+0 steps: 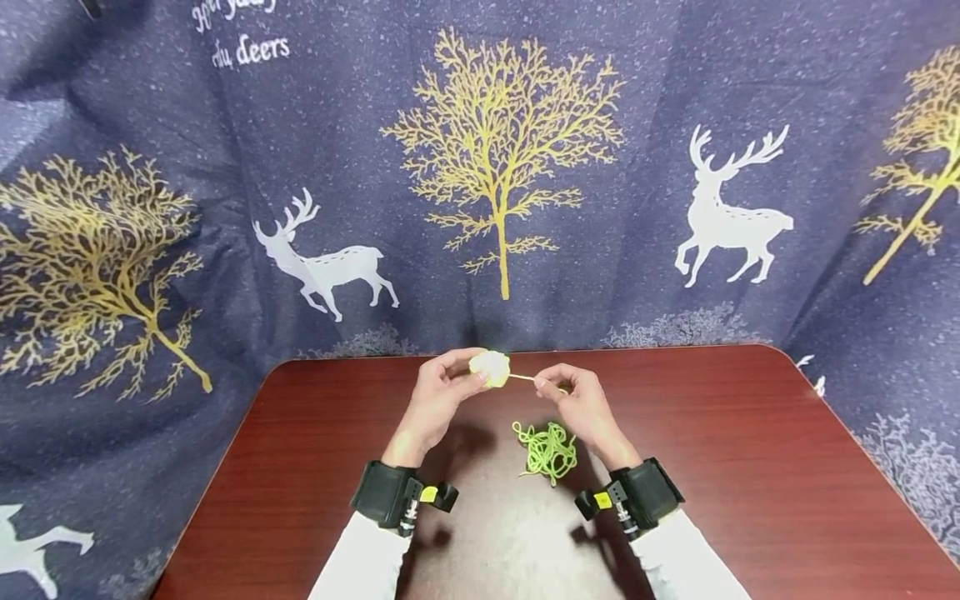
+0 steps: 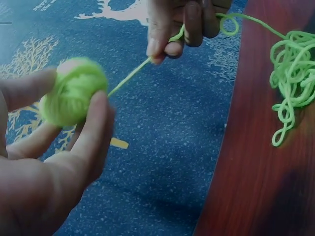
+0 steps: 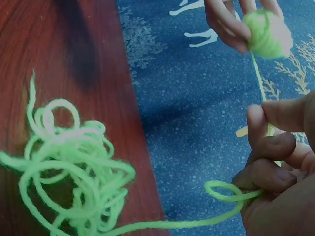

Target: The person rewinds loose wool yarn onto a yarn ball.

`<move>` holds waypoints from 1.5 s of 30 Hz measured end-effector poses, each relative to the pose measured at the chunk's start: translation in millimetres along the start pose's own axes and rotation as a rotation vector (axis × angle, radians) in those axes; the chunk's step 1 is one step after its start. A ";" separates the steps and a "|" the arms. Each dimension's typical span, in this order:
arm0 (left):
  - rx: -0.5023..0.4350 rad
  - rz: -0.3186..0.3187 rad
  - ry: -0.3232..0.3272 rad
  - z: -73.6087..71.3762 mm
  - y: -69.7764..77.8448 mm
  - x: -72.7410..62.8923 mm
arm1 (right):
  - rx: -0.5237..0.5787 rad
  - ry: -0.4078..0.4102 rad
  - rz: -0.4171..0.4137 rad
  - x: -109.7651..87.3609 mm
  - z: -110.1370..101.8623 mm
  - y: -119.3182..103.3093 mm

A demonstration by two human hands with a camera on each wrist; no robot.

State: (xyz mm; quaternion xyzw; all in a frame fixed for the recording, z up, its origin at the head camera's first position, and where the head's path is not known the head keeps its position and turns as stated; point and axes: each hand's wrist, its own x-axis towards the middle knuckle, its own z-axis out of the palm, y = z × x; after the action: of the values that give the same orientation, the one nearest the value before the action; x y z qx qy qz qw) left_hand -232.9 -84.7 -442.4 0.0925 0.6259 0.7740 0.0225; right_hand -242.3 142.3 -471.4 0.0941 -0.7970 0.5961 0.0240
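Fingers and thumb of your left hand (image 1: 431, 404) are pinching a ball (image 2: 74, 93) of green yarn, raised off the table (image 1: 750, 450) and showing near its far edge in the head view. Opposite, your right hand (image 1: 583, 408) is pinching the strand (image 2: 129, 78) between thumb and forefinger, its other fingers curling toward the palm. From the ball, the strand is running straight to those fingertips, then forming a small loop (image 3: 227, 197) beside the hand and trailing to a loose tangle (image 1: 550, 452). That tangle is lying on the table, nearer you than the ball. Black bands (image 1: 382, 496) are circling your wrists; behind, a blue cloth (image 1: 585, 308) is hanging, showing white deer (image 1: 731, 229) and golden trees (image 1: 502, 225).
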 end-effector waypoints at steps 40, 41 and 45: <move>-0.049 -0.057 0.237 9.8 -7.1 5.2 | -0.146 -0.200 -0.115 -12.1 4.9 -8.6; -0.082 -0.056 0.239 10.4 -7.7 5.5 | -0.157 -0.206 -0.124 -12.7 6.0 -9.7; -0.288 -0.068 0.204 8.4 -7.9 6.0 | -0.201 -0.225 -0.149 -13.9 9.1 -10.7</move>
State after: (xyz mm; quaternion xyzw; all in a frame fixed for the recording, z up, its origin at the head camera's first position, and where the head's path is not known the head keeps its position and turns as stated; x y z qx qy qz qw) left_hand -238.0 -74.0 -447.7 -0.0119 0.5103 0.8599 -0.0018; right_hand -226.0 132.3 -466.0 0.2163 -0.8410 0.4957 -0.0122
